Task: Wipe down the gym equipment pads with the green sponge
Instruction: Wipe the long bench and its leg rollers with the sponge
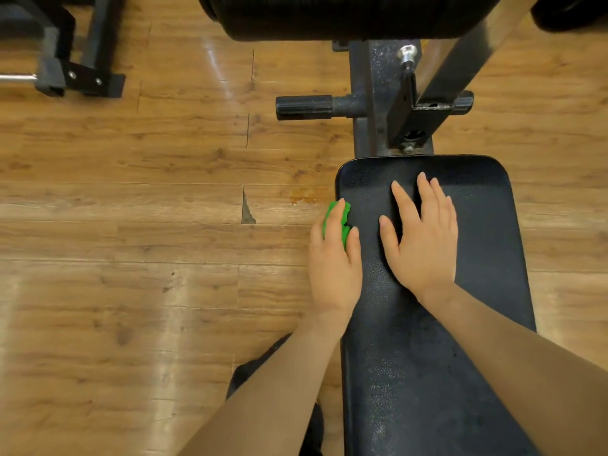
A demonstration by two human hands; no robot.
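Both of my hands are on the black bench pad [460, 324]. My left hand [334, 258] sits at the pad's left edge, its fingers curled over the green sponge [343, 222], pressing it against the pad's side near the rounded far corner. My right hand [422, 238] lies flat on the pad's top, fingers straight and slightly spread, holding nothing. Wooden floor [131, 225] lies to the left; the bench's dark metal frame [371, 93] stands beyond the pad.

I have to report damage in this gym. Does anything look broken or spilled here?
Yes. The wooden floor has a chipped gap at a plank joint left of the bench pad, and an orange stain with wet-looking spots lies beside it.
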